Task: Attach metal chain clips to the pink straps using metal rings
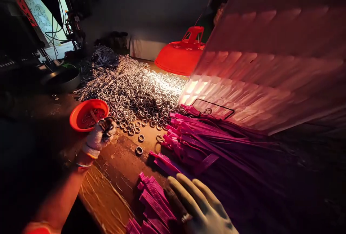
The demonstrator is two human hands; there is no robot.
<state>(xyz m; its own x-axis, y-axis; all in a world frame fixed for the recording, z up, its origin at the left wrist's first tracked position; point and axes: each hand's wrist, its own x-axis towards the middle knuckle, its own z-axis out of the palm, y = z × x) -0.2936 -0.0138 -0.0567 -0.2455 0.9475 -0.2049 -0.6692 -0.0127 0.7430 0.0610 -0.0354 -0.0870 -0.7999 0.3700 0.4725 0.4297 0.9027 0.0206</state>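
My left hand (pixel 101 135), in a white glove, is closed around a small bunch of metal rings beside a small orange bowl (pixel 78 117) that holds a few rings. My right hand (pixel 198 205), also gloved, lies flat with fingers spread on a stack of pink plastic straps (pixel 156 201) near the table's front edge. A larger pile of pink straps (pixel 200 136) spreads to the right. A wide heap of metal rings (pixel 135 89) covers the middle of the wooden table (pixel 108 194), with loose rings (pixel 139 150) between the heap and the straps.
A big red plastic basin (pixel 181 55) lies upside down at the back. A large translucent ribbed sheet (pixel 270 57) leans over the right side. A dark round pan (pixel 63 77) and cables sit at the dim far left. A black wire frame (pixel 213 106) rests by the straps.
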